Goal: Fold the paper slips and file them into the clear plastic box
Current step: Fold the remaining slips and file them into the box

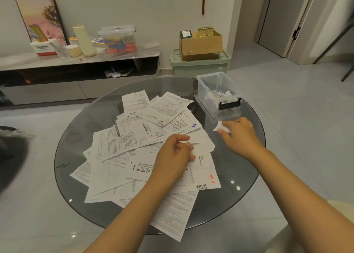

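A heap of unfolded printed paper slips (pixel 134 147) covers the middle of the round dark glass table (pixel 76 130). My left hand (pixel 173 154) rests on the heap's right part, its fingers curled over a white sheet. My right hand (pixel 236 133) pinches a small folded slip (pixel 220 127) on the glass, just in front of the clear plastic box (pixel 218 96). The box stands open at the table's far right edge, on its lid, with several folded slips inside and a black latch on its near side.
A low TV cabinet (pixel 76 61) with boxes, a bottle and a lidded tub runs along the back wall. A green bin (pixel 199 67) with a cardboard box on it stands behind the table. Grey tiled floor surrounds the table.
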The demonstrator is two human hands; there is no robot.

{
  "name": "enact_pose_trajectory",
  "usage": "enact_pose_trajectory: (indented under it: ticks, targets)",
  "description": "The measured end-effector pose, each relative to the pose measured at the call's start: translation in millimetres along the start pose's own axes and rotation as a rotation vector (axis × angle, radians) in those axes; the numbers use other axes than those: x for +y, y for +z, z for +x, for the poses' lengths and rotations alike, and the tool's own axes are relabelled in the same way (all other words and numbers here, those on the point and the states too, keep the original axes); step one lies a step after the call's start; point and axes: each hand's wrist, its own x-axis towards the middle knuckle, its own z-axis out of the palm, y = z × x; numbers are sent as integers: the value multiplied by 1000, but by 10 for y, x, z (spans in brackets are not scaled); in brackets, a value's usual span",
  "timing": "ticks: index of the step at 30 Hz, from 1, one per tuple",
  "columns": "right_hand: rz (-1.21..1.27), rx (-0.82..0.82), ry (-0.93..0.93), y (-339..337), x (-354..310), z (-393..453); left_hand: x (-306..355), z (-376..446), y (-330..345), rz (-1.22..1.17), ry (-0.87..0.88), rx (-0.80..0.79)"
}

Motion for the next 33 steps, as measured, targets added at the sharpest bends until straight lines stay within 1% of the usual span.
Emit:
enact_pose_trajectory:
  ticks: [3,6,10,17,24,29,33]
  targets:
    - [-61,3,-46,8,17,-10,10,-1,-21,-11,-5,0]
    - [-61,9,-52,-9,29,-11,18,-4,-31,-9,0,-3]
    - [-121,7,-63,-2,26,-14,8,-10,-36,2,2,-10]
    - [-111,91,-49,10,4,6,19,-25,-52,20,-7,-8]
    - [-16,139,-56,21,31,1,25,-40,-91,36,-4,-10]
    - [-201,210,-84,66,27,-58,36,-43,-105,24,-3,-8]
    - [-250,171,-81,65,6,-37,53,-54,-103,36,3,-14]
